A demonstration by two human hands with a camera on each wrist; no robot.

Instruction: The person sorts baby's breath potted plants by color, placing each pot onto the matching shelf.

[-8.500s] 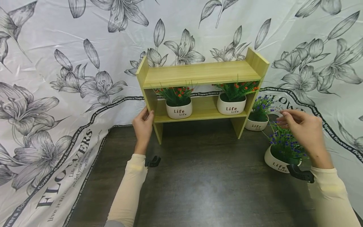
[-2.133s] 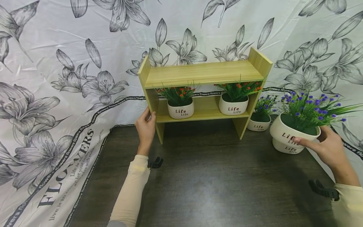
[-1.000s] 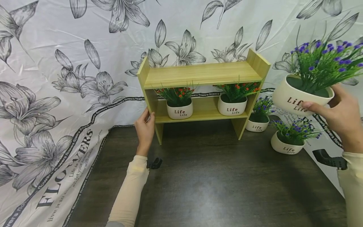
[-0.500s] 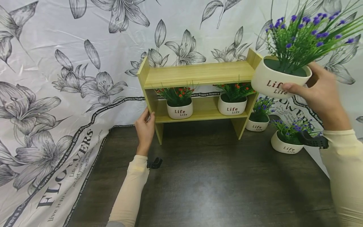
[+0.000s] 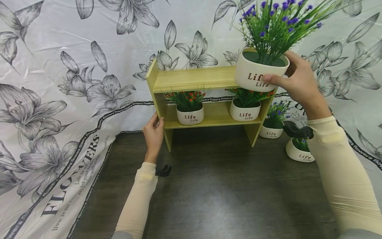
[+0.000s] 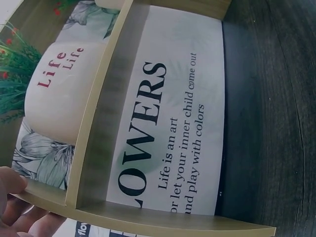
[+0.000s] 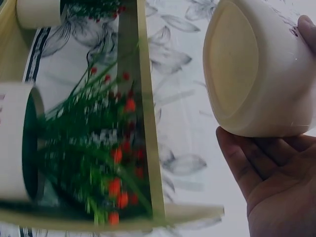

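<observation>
My right hand (image 5: 301, 83) grips a white "Life" flowerpot (image 5: 259, 71) with purple flowers, thumb on its front and fingers behind. In the head view the pot overlaps the right end of the top board of a small wooden shelf (image 5: 194, 77). The right wrist view shows the pot's pale underside (image 7: 232, 59), raised off the board's edge. My left hand (image 5: 153, 132) holds the shelf's left side panel, with the thumb (image 6: 12, 180) inside and the fingers outside. On the middle board stand two white pots with red flowers, the left pot (image 5: 190, 116) and the right pot (image 5: 245, 111).
Right of the shelf, a pot with purple flowers (image 5: 271, 132) stands on the dark table (image 5: 209, 186). Another purple-flowered pot (image 5: 298, 152) is nearer, partly behind my right forearm. A flower-printed white cloth (image 5: 113, 59) covers the wall behind.
My right hand took up the front purple-flowered pot from the right, raised it, and carried it leftward over the shelf's right end. The left hand stays on the side panel.
</observation>
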